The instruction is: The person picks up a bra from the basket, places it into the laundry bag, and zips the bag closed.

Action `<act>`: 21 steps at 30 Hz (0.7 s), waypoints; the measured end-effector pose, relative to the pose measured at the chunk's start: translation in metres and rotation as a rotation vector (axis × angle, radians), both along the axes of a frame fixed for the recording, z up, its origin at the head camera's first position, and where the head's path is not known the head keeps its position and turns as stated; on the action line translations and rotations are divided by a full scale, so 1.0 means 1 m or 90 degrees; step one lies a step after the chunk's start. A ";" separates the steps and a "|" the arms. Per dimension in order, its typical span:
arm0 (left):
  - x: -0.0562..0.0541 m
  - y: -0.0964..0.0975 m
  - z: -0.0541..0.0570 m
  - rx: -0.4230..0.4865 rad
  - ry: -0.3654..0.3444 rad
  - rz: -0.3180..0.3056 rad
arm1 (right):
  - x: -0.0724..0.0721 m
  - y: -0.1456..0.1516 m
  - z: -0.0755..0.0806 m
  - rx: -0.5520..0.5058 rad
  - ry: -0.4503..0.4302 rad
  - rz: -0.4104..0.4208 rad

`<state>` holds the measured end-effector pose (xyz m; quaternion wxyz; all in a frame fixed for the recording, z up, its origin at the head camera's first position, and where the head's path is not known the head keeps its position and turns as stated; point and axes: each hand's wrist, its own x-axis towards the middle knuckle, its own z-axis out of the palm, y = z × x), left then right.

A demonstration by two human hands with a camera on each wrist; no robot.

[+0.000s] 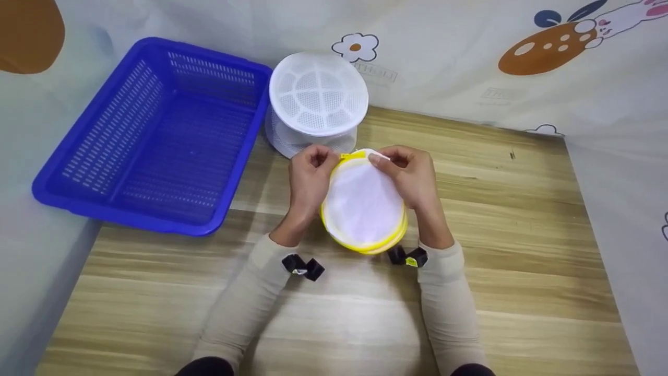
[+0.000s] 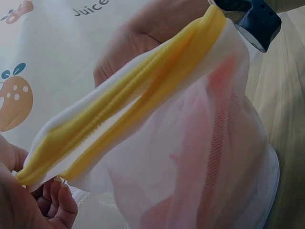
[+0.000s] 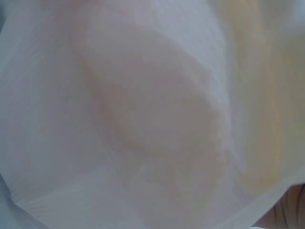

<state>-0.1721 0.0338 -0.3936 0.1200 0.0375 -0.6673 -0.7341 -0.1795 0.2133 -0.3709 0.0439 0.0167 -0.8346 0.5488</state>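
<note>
Between both hands is a white mesh laundry bag point(image 1: 365, 203) with a round white top and a yellow zipper band point(image 2: 66, 138) around its edge. My left hand point(image 1: 311, 176) pinches the bag's far left edge at the yellow zipper end. Opposite it, my right hand point(image 1: 415, 175) grips the far right edge, thumb on top. In the left wrist view, a narrow gap shows between two yellow strips, and something reddish point(image 2: 217, 138) shows through the cloth; its kind cannot be told. Pale, blurred fabric point(image 3: 143, 105) fills most of the right wrist view.
A blue plastic basket point(image 1: 222, 209) with slotted walls stands at the left. Beside it, behind my left hand, is a white mesh cylinder with a round latticed top point(image 1: 319, 94). Printed cloth point(image 1: 443, 68) hangs behind the wooden table point(image 1: 522, 235).
</note>
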 end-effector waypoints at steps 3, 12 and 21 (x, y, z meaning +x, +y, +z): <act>-0.001 -0.001 0.000 0.013 0.003 -0.013 | 0.000 0.001 0.001 0.009 0.013 0.024; -0.002 -0.003 0.000 0.048 0.035 -0.093 | 0.000 0.002 0.001 0.108 0.139 0.174; -0.005 -0.004 -0.002 -0.032 0.088 -0.122 | 0.002 -0.003 -0.003 0.128 0.129 0.201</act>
